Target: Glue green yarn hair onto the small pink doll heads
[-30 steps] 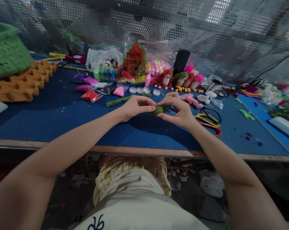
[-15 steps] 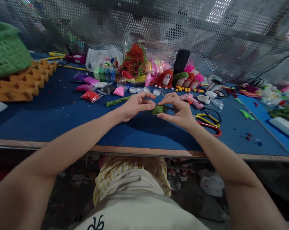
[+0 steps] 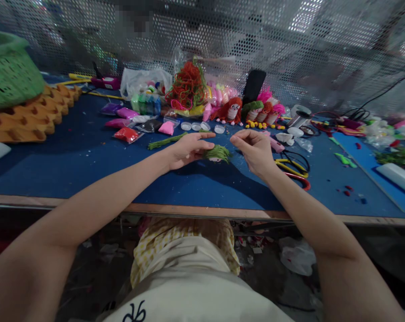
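Observation:
My left hand (image 3: pixel 189 150) is closed on a small doll with green yarn hair (image 3: pixel 217 153); a bit of pale pink shows under the strands, and the rest is hidden by the fingers. To its right, my right hand (image 3: pixel 254 150) is apart from the doll, thumb and fingertips pinched together; whatever they hold, if anything, is too small to make out. A bundle of green yarn (image 3: pixel 164 141) lies on the blue table beside my left wrist. Yellow-handled and red-handled scissors (image 3: pixel 293 172) and a pink glue gun (image 3: pixel 276 144) lie close to my right hand.
Finished yarn-haired dolls (image 3: pixel 232 112) stand at the back, near a black phone (image 3: pixel 254 85) and a heap of red and green yarn (image 3: pixel 188 87). Small bags of coloured clay (image 3: pixel 127 134) lie left. A green basket (image 3: pixel 13 74) sits on orange egg trays (image 3: pixel 55 105).
My right hand has drawn back to the right from the green yarn hair, its fingers closing to a pinch. The doll in my left hand has turned, showing pale pink beneath the hair.

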The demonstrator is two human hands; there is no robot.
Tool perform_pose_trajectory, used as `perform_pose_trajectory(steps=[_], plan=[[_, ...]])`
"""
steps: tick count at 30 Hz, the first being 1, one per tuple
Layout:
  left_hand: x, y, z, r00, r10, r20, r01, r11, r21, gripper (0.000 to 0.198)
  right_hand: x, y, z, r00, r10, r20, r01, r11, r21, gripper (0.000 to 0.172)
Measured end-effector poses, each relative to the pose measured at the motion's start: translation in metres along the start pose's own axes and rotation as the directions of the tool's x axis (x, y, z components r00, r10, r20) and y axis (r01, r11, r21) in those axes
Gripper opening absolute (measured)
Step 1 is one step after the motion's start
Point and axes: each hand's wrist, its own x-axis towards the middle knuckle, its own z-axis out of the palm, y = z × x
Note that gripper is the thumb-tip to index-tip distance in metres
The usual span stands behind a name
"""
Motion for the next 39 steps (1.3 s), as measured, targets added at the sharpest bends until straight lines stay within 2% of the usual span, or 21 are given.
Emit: perform_pose_trajectory(steps=[2,5,10,13,17,19,23,29,35,39], plan=[[-0.001,0.001,0.001,1.000,-0.027,-0.011,0.027,0.999,0.022,0.055,0.000,-0.003,-0.003,0.992,0.017,0.122,-0.009,0.998,-0.065,0.026],[-0.003,0.001,0.002,0.997,-0.068,-0.047,0.072,0.994,0.086,0.060,-0.002,-0.012,-0.004,0.936,0.089,0.342,-0.053,0.992,-0.116,0.035],[-0.007,0.001,0.007,0.993,-0.089,-0.076,0.102,0.976,0.191,0.067,-0.006,-0.019,0.002,0.829,0.252,0.500,-0.235,0.967,-0.097,0.031],[-0.008,0.000,0.008,0.995,-0.082,-0.059,0.091,0.977,0.192,0.063,-0.006,-0.017,0.005,0.817,0.302,0.491,-0.320,0.946,-0.049,0.030],[-0.004,-0.002,0.009,0.999,-0.033,-0.035,0.037,0.995,0.096,0.026,-0.005,-0.018,0.005,0.822,0.379,0.426,-0.467,0.876,0.119,0.034],[-0.002,-0.004,0.009,0.999,-0.015,-0.029,0.016,1.000,0.023,0.019,-0.004,-0.019,0.005,0.809,0.415,0.417,-0.530,0.821,0.212,0.035],[0.000,-0.007,0.008,1.000,0.017,0.006,-0.016,0.997,-0.080,0.018,-0.003,-0.016,0.006,0.803,0.425,0.419,-0.564,0.769,0.301,0.035],[0.000,-0.014,0.005,0.994,0.040,0.104,-0.018,0.980,-0.199,0.016,-0.003,-0.015,0.008,0.843,0.341,0.417,-0.493,0.798,0.345,0.038],[0.000,-0.020,0.005,0.976,0.099,0.194,-0.057,0.976,-0.211,0.026,-0.006,-0.014,0.010,0.842,0.283,0.460,-0.462,0.818,0.341,0.042],[-0.001,-0.021,0.006,0.964,0.139,0.228,-0.092,0.975,-0.204,0.038,-0.006,-0.010,0.011,0.835,0.327,0.442,-0.506,0.772,0.386,0.041]])
